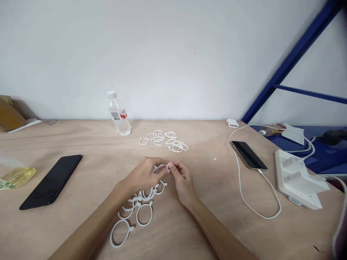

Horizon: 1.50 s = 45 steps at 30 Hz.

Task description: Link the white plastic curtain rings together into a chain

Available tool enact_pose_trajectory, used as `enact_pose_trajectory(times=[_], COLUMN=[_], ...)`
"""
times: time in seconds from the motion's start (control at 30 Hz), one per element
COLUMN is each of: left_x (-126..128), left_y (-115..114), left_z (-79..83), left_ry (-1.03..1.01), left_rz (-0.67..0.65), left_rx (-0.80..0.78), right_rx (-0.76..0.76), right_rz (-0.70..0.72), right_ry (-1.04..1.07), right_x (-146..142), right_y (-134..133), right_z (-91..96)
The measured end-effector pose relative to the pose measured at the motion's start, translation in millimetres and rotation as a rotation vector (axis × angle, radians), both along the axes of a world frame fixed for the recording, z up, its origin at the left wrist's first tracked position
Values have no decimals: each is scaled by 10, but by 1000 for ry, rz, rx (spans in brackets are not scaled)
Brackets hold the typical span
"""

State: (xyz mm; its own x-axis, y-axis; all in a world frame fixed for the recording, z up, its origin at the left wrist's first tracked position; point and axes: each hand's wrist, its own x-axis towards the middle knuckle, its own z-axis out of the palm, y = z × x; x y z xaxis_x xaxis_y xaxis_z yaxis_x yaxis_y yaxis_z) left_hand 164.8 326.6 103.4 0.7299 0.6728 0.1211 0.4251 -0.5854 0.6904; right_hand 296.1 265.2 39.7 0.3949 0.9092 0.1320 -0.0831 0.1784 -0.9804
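Observation:
My left hand [143, 175] and my right hand [183, 181] meet above the plywood table top [206, 224], their fingertips pinching a small white plastic ring [160, 168]. Part of that ring is hidden by my fingers. Just below my hands, a loose row of similar open rings with small tabs [138, 206] lies under my left wrist and reaches toward my right hand. A second cluster of these rings [164, 141] lies farther ahead, apart from my hands.
A black smartphone [50, 182] lies left of my hands, near a yellowish plastic bag [17, 176]. A water bottle [118, 113] stands at the back. To the right are a cabled phone [248, 155], a white device [296, 178], a white charger [232, 123] and a blue metal frame [287, 61].

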Motion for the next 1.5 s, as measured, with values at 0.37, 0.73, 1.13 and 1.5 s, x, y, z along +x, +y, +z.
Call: enact_pose_trajectory(times=[0.37, 0.73, 1.13, 1.5], left_x=[222, 300, 49, -33], left_y=[883, 968, 105, -72], left_z=[-373, -402, -199, -265], left_ry=[9, -197, -344, -134], left_rz=[191, 305, 102, 99], left_rx=[284, -120, -472, 52], right_rx=[27, -6, -25, 2], right_rz=[92, 17, -30, 37], right_ry=[-249, -234, 137, 40], right_x=[-69, -56, -67, -30], right_y=[-47, -18, -1, -3], right_z=[80, 16, 55, 70])
